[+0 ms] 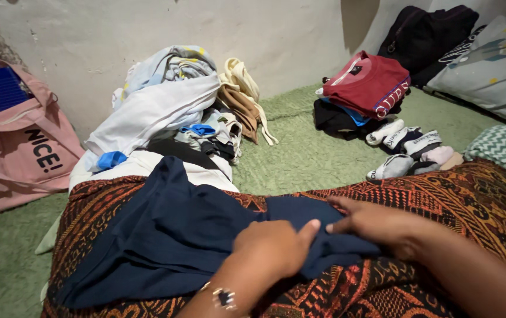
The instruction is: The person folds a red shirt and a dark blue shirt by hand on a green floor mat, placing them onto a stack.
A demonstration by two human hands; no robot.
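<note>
A dark navy garment [164, 235] lies spread over a brown and orange patterned cloth [470, 194] that covers my lap. My left hand [273, 244] rests on the garment's right part, fingers curled and thumb out toward the right. My right hand [376, 222] lies flat on the garment's right edge, fingers pointing left, almost touching the left thumb. A bracelet [223, 297] sits on my left wrist.
A heap of unfolded clothes [170, 112] lies ahead on the green mat [306, 153]. A folded red shirt [367, 82] tops a small stack at right, with rolled socks [406, 153] beside it. A pink bag [23, 141] leans at left; pillows [488, 70] at right.
</note>
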